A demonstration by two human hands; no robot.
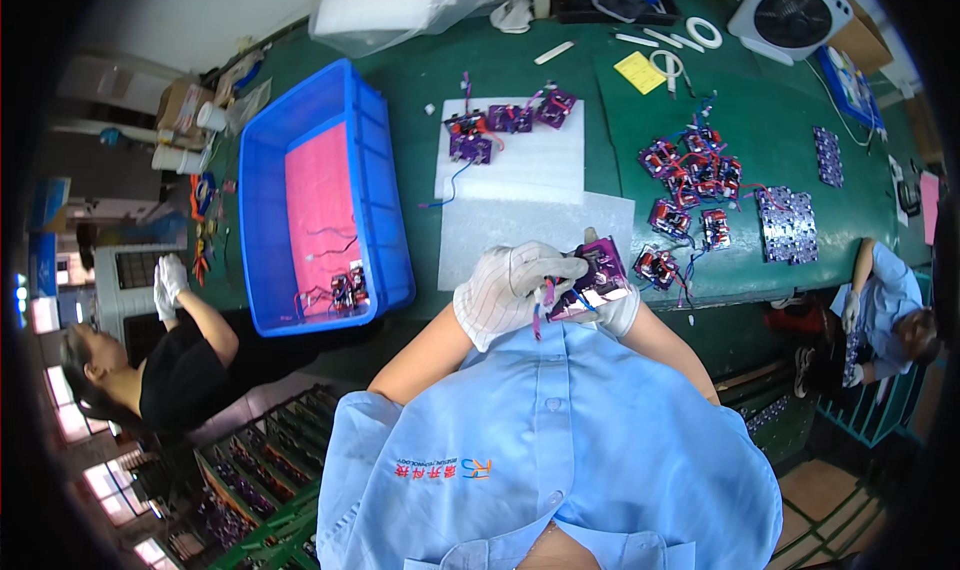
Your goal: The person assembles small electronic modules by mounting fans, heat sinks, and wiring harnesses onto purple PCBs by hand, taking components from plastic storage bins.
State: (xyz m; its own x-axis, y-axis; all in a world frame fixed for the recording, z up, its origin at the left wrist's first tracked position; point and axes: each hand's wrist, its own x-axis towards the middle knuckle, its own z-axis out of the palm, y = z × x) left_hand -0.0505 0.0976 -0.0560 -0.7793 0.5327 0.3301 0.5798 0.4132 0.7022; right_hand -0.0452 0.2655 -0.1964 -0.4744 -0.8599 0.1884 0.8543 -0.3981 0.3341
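Nearest us is our light blue shirt [545,460], and just above it our gloved left hand [512,282] closes its grip over a purple circuit module [598,278], while our right hand [620,313] cups it from below, held at the worktop [400,100] edge for close handling. Beyond lie white foam sheets [530,205] cushioning more modules [505,125], a blue crate [325,195] to the left, and a heap of boards [690,170] to the right.

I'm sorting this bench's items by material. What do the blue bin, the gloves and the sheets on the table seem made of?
Blue bin: rigid moulded plastic, glossy, with ribbed walls. Gloves on the left hand and right hand: thin white knit fabric, faintly striped. White sheets: matte, probably foam or paper. Green table: looks like a rubbery mat.
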